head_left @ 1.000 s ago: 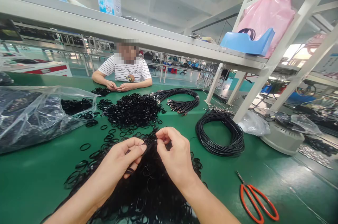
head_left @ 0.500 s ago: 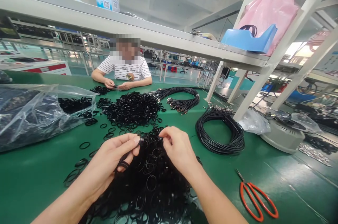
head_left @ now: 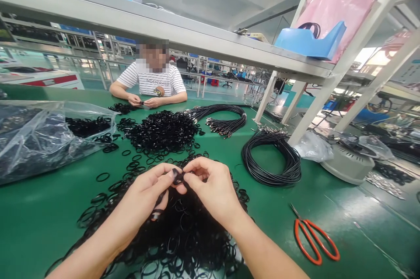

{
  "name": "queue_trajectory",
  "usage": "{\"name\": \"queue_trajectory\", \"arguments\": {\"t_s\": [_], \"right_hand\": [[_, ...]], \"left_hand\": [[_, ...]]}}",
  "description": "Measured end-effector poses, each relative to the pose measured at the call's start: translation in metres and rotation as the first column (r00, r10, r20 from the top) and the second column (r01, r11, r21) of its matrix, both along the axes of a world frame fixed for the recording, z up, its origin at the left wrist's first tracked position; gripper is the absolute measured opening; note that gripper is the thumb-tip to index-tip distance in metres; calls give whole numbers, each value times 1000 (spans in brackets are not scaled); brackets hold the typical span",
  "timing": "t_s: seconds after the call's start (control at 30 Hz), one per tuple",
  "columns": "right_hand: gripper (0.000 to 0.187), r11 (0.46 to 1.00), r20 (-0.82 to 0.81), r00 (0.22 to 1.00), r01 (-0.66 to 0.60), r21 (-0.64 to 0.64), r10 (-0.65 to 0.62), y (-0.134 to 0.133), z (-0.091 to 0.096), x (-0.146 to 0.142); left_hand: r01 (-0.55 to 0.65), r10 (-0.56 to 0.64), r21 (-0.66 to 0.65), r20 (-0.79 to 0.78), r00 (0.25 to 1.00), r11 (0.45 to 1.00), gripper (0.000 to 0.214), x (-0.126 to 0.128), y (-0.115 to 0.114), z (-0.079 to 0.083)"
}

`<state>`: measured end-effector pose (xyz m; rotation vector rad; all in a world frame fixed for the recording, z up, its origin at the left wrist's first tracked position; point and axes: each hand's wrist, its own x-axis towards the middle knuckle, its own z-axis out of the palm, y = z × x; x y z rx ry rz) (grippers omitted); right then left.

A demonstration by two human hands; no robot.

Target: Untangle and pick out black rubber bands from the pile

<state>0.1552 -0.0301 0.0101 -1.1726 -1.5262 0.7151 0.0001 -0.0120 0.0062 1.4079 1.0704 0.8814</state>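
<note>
My left hand (head_left: pixel 147 196) and my right hand (head_left: pixel 210 189) meet above a tangled heap of thin black rubber bands (head_left: pixel 187 235) on the green table (head_left: pixel 42 217). Both pinch the same small black band (head_left: pixel 178 176) between thumb and fingertips. A few more bands hang round the lower fingers of my left hand. Loose black rings (head_left: pixel 102 177) lie scattered to the left of the heap.
A second pile of black rings (head_left: pixel 162 130) lies further back, with a clear plastic bag (head_left: pixel 42 139) to its left. Coiled black cables (head_left: pixel 272 160) and orange-handled scissors (head_left: pixel 311 239) sit to the right. A person in a striped shirt (head_left: pixel 149 84) works opposite. White shelf legs (head_left: pixel 315 104) stand at the right.
My hands have come together: the fingertips that were a little apart now meet on one band. The view has shifted slightly downward.
</note>
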Motion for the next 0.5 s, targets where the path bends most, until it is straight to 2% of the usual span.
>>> {"name": "queue_trajectory", "arguments": {"t_s": [0.13,0.23,0.4,0.5], "right_hand": [[13,996,-27,996,84,-5,-84,5,3,9],[14,996,-7,996,86,-10,-86,10,3,15],[21,996,231,971,49,78,-66,9,0,15],[9,991,294,950,78,112,-108,2,3,7]], "left_hand": [[-32,32,10,-5,999,999,28,-4,4,0],[-34,34,7,-37,999,999,29,-4,6,0],[-56,56,-10,-73,996,998,31,-4,5,-1],[-64,63,-11,-84,994,998,31,-3,4,0]]}}
